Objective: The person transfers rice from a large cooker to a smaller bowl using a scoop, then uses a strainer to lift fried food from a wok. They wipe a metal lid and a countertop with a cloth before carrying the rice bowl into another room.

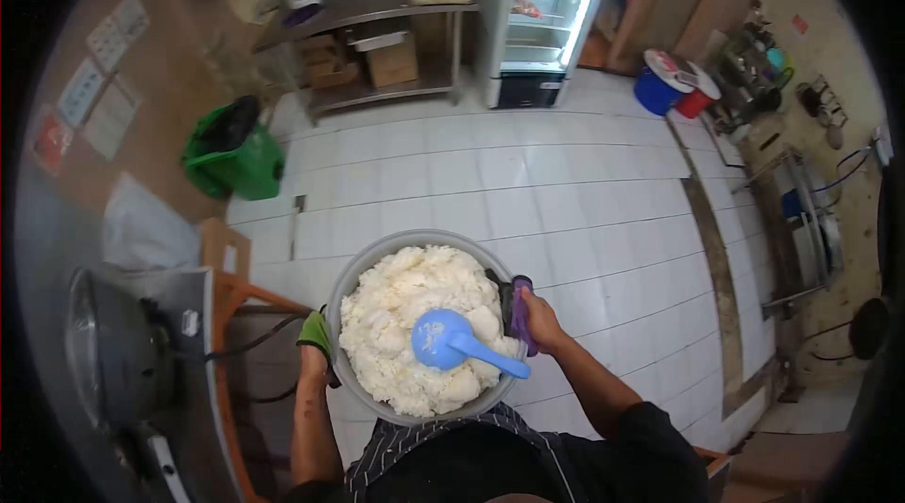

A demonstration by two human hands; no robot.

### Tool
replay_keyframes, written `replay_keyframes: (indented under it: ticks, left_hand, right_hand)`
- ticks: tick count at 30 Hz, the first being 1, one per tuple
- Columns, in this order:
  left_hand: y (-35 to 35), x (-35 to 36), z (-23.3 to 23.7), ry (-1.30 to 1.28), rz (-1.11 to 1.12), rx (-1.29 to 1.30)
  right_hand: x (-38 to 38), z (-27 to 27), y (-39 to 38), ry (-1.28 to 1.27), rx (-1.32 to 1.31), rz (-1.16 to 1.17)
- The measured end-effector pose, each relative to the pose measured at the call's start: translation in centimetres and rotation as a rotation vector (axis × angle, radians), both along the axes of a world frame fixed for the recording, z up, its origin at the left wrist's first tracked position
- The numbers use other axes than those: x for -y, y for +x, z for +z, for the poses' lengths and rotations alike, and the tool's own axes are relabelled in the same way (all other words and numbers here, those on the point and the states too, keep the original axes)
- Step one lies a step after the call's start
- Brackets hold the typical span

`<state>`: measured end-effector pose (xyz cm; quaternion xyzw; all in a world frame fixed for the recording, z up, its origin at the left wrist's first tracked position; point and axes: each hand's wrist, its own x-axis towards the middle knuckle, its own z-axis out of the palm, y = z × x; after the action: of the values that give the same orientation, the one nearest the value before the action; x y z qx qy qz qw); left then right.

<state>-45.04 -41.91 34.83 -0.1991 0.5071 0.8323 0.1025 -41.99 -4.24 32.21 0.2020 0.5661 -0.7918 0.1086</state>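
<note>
In front of my body I carry a large round grey pot heaped with cooked white rice. A blue rice paddle lies on top of the rice, its handle reaching toward the right rim. My left hand grips the pot's left side through a green cloth. On the opposite side, my right hand is wrapped round the handle with a purple cloth. Both hands are closed, though the pot's edge and the cloths hide some fingers.
A steel table stands against the far wall beside a lit display fridge. A green bin is on the left, near a counter with a large metal pot. Blue bucket and racks line the right. White tiles cover the floor.
</note>
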Motion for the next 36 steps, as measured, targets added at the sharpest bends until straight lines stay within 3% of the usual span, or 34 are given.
replay_keyframes:
  ticks: [2,4,5,6,8,9,12,14,16,18,19,21,23,26,27,28,30,32,33,34,36]
  left_hand:
    - [-0.9,-0.4,0.2,0.12,-0.002,0.033]
    - [-3.4,-0.1,0.0,0.054,-0.305,0.076]
    - [-5.4,-0.5,-0.2,0.079,-0.323,0.052]
    - [-6.3,-0.9,-0.2,0.095,-0.336,0.05]
    - [-10.4,-1.5,1.5,-0.033,-0.495,-0.022]
    - [-13.0,-1.8,1.8,-0.065,-0.544,0.005]
    - [-12.0,-1.1,2.9,-0.078,-0.592,0.094]
    - [-10.5,-1.3,4.2,-0.024,-0.551,0.147]
    - [-11.4,-2.9,5.2,-0.037,-0.562,0.015]
    - [-9.6,-1.3,3.0,0.05,-0.518,0.095]
    - [-9.0,-0.7,3.9,0.05,-0.497,0.191]
    - [-10.2,-1.5,5.4,0.101,-0.511,0.112]
    - [-9.4,-1.6,5.3,0.132,-0.502,0.074]
    - [-7.4,0.3,3.7,0.116,-0.511,0.041]
    - [-10.3,-0.9,3.3,0.07,-0.506,-0.015]
    - [-9.2,-0.6,3.2,0.014,-0.499,-0.046]
    - [-8.8,-1.3,4.3,-0.052,-0.445,0.051]
    - [-8.0,-1.1,4.3,-0.049,-0.446,0.039]
    - [-7.6,-1.6,4.2,-0.064,-0.336,0.03]
    - [-7.4,-0.3,2.5,-0.527,-0.508,-0.127]
    - [-6.0,1.4,0.5,-1.043,-0.478,-0.271]
  right_hand:
    - [0.4,0.3,1.5,0.084,0.057,0.014]
    - [1.6,0.0,3.9,-0.042,0.104,-0.264]
    - [2.4,0.7,4.7,-0.096,0.1,-0.372]
    - [0.9,-1.2,6.3,0.158,0.145,-0.244]
    - [3.3,1.3,4.6,-0.009,0.095,-0.524]
    - [3.2,0.8,3.1,-0.004,0.126,-0.57]
    - [4.9,2.8,4.8,-0.108,0.202,-0.69]
    - [5.3,1.2,7.4,-0.139,0.211,-0.689]
    - [4.0,1.1,6.4,-0.103,0.143,-0.694]
    - [5.7,4.1,7.4,-0.027,0.219,-0.651]
    - [6.1,5.9,6.9,-0.079,0.214,-0.649]
    - [5.6,6.0,4.8,-0.105,0.098,-0.648]
    - [5.2,4.4,5.9,0.305,0.197,-0.406]
    - [5.6,4.0,7.6,0.343,0.216,-0.384]
    - [4.3,2.3,5.6,0.186,0.143,-0.5]
    - [5.5,3.7,5.8,0.178,0.195,-0.573]
    - [4.4,1.6,6.5,0.19,0.241,-0.65]
    - [4.0,1.7,6.2,-0.156,0.161,-0.63]
    - [3.7,1.1,5.9,-0.184,0.134,-0.629]
    - [3.4,1.4,6.1,-0.142,0.169,-0.562]
    - [6.2,3.8,5.4,-0.195,0.049,-0.581]
